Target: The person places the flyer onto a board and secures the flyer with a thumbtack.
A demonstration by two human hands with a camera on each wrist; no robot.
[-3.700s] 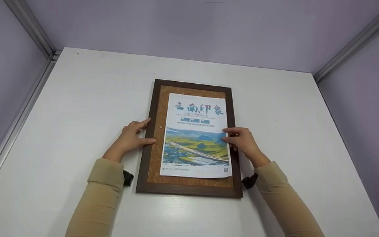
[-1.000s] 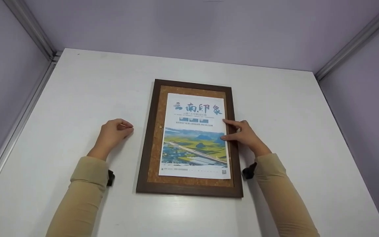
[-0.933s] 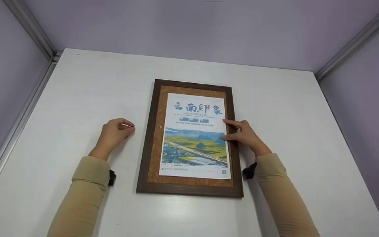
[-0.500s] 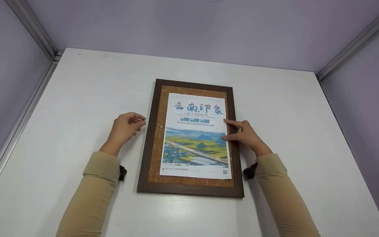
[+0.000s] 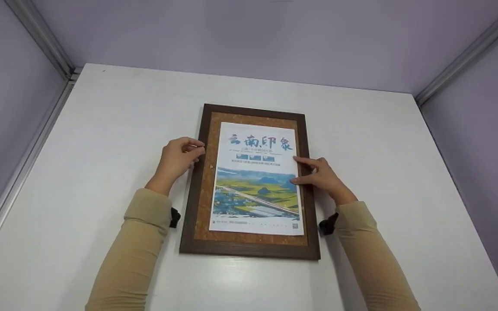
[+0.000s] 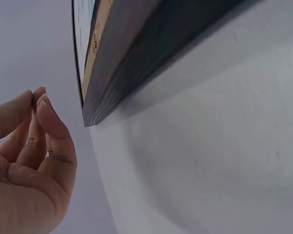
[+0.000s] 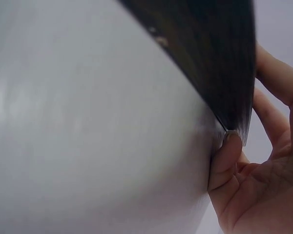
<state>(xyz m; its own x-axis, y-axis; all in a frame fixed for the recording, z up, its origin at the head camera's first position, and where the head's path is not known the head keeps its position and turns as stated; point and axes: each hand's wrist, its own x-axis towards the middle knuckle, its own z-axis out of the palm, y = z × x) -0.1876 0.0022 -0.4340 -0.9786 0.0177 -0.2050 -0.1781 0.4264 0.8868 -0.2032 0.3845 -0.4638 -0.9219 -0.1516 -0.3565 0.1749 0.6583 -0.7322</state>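
I see the corkboard frame [image 5: 249, 183] flat mid-table [image 5: 102, 129], poster [image 5: 256, 179] lying on the cork. Right hand [image 5: 320, 177] rests on the frame's right edge, index and thumb spread flat on the poster edge. Left hand [image 5: 180, 157] sits over the frame's left rail, fingertips [image 6: 39, 100] pinched together; I can't tell if anything is between them.

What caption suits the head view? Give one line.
Right hand steadies a poster on a framed corkboard; left hand nears its edge, fingertips pinched.
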